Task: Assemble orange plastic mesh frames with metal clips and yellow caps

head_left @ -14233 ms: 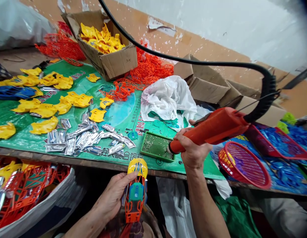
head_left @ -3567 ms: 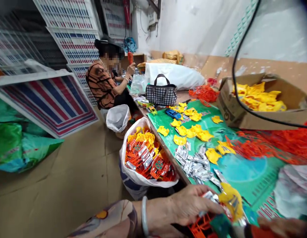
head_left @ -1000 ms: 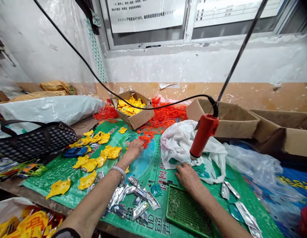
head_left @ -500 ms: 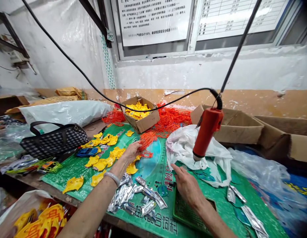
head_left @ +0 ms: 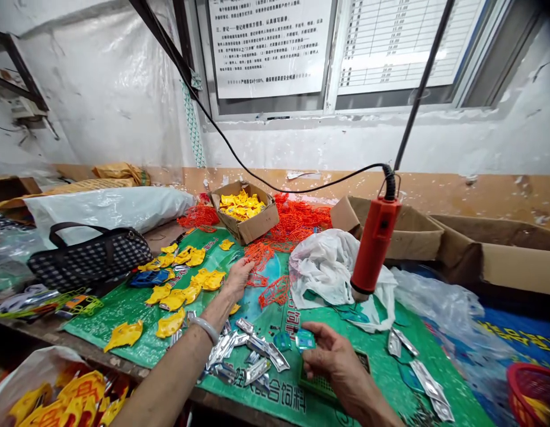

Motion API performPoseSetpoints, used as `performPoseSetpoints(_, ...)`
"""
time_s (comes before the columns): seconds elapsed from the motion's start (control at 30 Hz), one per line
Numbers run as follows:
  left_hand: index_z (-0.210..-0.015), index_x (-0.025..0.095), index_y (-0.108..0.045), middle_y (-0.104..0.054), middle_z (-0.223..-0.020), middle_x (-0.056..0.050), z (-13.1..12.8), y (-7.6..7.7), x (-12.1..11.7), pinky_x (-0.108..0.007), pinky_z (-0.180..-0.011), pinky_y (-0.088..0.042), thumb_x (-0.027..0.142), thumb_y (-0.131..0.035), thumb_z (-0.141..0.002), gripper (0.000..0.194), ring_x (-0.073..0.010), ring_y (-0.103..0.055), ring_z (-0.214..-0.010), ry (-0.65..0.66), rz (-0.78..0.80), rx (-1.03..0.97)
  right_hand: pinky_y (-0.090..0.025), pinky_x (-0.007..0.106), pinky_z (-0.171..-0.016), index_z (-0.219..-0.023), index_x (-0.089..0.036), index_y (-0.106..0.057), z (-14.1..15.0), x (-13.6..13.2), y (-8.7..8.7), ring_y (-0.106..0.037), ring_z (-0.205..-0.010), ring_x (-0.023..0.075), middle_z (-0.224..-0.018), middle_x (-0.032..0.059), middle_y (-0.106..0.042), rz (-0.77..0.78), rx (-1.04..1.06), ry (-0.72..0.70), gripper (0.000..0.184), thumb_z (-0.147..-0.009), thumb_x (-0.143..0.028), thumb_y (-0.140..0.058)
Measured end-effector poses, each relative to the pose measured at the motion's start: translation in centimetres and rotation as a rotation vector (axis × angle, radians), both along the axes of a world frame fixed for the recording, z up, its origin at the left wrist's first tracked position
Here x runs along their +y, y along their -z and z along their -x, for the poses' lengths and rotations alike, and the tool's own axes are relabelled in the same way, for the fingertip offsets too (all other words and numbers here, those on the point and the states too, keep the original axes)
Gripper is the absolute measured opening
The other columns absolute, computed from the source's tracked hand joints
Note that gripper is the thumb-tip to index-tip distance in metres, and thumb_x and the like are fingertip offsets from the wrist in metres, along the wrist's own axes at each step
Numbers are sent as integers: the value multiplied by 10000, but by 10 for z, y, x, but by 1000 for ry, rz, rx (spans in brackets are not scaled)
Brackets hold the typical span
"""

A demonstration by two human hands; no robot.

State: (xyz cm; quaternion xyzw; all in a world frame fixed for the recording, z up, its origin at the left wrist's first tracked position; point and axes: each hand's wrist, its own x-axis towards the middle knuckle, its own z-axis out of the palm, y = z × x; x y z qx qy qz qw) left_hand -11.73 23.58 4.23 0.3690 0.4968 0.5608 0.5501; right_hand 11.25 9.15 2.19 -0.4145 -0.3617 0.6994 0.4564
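My left hand [head_left: 239, 279] reaches over the bench, fingers closed at the edge of orange-red plastic lattice pieces [head_left: 259, 254]; its fingertips are partly hidden. A separate orange-red lattice piece [head_left: 275, 290] lies to the right of it. My right hand [head_left: 335, 365] pinches a small translucent teal plastic piece [head_left: 305, 340] between thumb and forefinger, above a green tray [head_left: 317, 388]. Another teal piece [head_left: 282, 340] lies just left of it. Silver metallic-looking strips [head_left: 257, 370] are heaped between my arms. Yellow shaped plastic parts [head_left: 170, 323] are scattered beside my left forearm.
A red electric screwdriver [head_left: 375, 246] hangs by its cable above the bench. Behind are a cardboard box [head_left: 257, 228] of yellow parts and a white plastic bag [head_left: 322, 261]. A checked bag [head_left: 88, 255] sits left; a red basket [head_left: 517, 391] stands right.
My right hand has come in towards the middle and now has a teal piece at its fingertips. An orange-red lattice piece now lies apart from the pile. My left hand stays at the pile.
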Motion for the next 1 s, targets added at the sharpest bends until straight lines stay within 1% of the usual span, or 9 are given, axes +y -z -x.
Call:
performPoseSetpoints(0.13,-1183,156,-588,-624,-1188,-95,-10,-9,-24,-411,-823,-556,295,-595,-917,300,-219,-638,-989,34,4,-130,-469,233,-488,-1019,-173,-631,-2,-7,-1,-574,-493,81,-745,-52,-600,43,98,35,511,-539,-154,-806)
performPoseSetpoints(0.2,-1009,126,-639,-679,-1079,-100,-20,-12,-45,-289,-751,-562,138,-602,-885,130,-176,-662,-929,43,-1,-198,-488,243,-506,-1019,-178,-640,-3,-9,-7,-580,-513,84,-760,-46,-601,30,134,68,519,-538,-179,-835)
performPoseSetpoints(0.27,-922,130,-649,-713,-1021,-90,-31,-11,-69,-241,-694,-564,61,-606,-845,111,-163,-681,-901,66,7,-257,-497,251,-510,-1012,-181,-646,-3,-11,-16,-579,-521,87,-767,-39,-611,13,165,100,532,-523,-188,-856)
performPoseSetpoints(0.4,-926,142,-668,-743,-949,-62,-50,-6,-115,-198,-576,-550,68,-657,-804,142,-134,-695,-757,113,65,-336,-502,263,-490,-976,-176,-653,-5,-14,-31,-574,-498,97,-760,-30,-635,-29,185,160,556,-469,-187,-882)
performPoseSetpoints(0.5,-941,129,-689,-756,-908,-73,-55,-3,-139,-196,-520,-532,106,-716,-763,181,-139,-691,-672,145,110,-365,-513,262,-499,-985,-175,-652,-8,-16,-35,-587,-502,101,-780,-17,-666,-89,156,169,539,-493,-183,-872)
performPoseSetpoints(0.63,-847,119,-713,-764,-797,-76,-55,-3,-158,-244,-600,-555,184,-785,-711,167,-172,-697,-672,189,125,-367,-517,249,-514,-1015,-178,-643,-8,-20,-31,-591,-527,103,-739,-20,-677,-118,84,83,530,-529,-172,-853)
performPoseSetpoints(0.8,-822,151,-745,-764,-822,-47,-56,-3,-175,-277,-714,-558,330,-790,-726,208,-185,-690,-768,224,59,-443,-548,253,-523,-1038,-193,-656,5,-27,-20,-589,-690,127,-920,11,-619,-170,29,7,537,-534,-197,-840)
performPoseSetpoints(0.9,-931,162,-751,-757,-939,-60,-57,-2,-184,-324,-748,-568,357,-783,-732,281,-213,-681,-847,276,44,-453,-549,245,-509,-1062,-218,-676,11,-31,-12,-572,-821,172,-991,34,-542,-305,-99,31,491,-588,-201,-802)
performPoseSetpoints(1.0,-1015,175,-732,-744,-1004,-71,-57,-1,-190,-338,-748,-570,292,-770,-752,290,-217,-675,-871,284,54,-400,-580,289,-662,-1148,-246,-664,13,-36,-7,-567,-909,194,-995,53,-540,-523,-398,42,431,-728,-154,-686)
